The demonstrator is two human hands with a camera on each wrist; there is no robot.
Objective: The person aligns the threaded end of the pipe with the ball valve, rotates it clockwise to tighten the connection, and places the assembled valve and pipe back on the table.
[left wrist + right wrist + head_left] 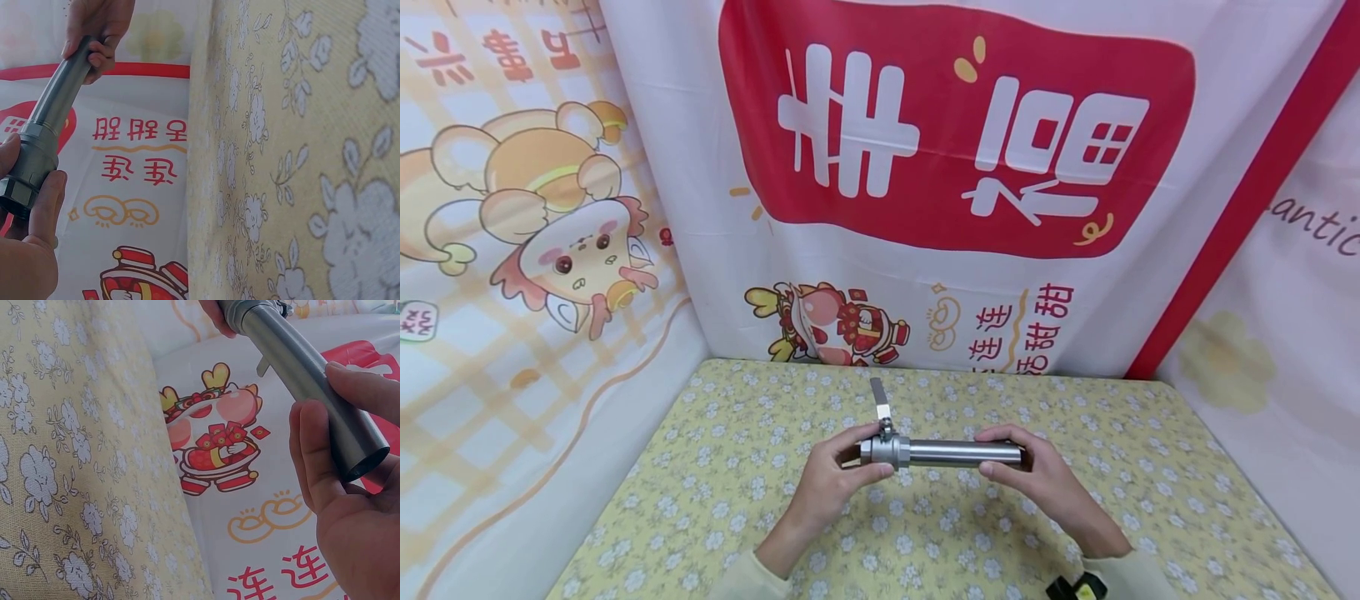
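Note:
A steel ball valve (886,451) with a flat lever handle (880,398) is joined to a smooth metal pipe (962,452). Both are held level above the table in the head view. My left hand (829,481) grips the valve body, thumb in front and fingers behind. Near the pipe's far end, my right hand (1037,471) holds it between thumb and fingers. The right wrist view shows the pipe's open, hollow end (367,464) beside the right palm. In the left wrist view the valve's hex end (15,195) sits between the left thumb and fingers.
A yellow floral cloth (925,533) covers the table under the hands. Printed fabric hangs at the back (955,267) and along the left side (550,250) and right side (1262,333). A black device (1077,587) is by the right sleeve.

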